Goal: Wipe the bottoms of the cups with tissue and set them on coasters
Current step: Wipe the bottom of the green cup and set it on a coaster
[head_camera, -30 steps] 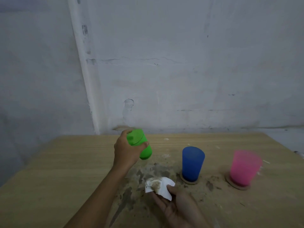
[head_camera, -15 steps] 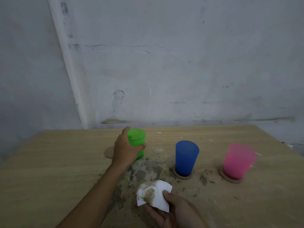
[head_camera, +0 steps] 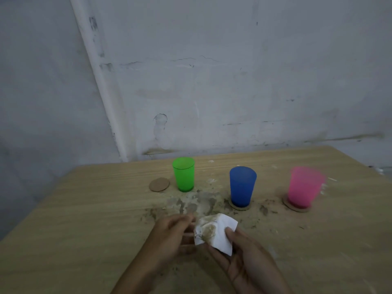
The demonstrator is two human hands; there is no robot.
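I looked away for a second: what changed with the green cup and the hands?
The left hand set the green cup upright on the table beside the free coaster, let go, and moved to the tissue held by the right hand. Blue and pink cups stayed on their coasters.

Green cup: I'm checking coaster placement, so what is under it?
The green cup stands on the bare table; the spare coaster lies beside it, uncovered. The cup's base hides the spot directly beneath it.
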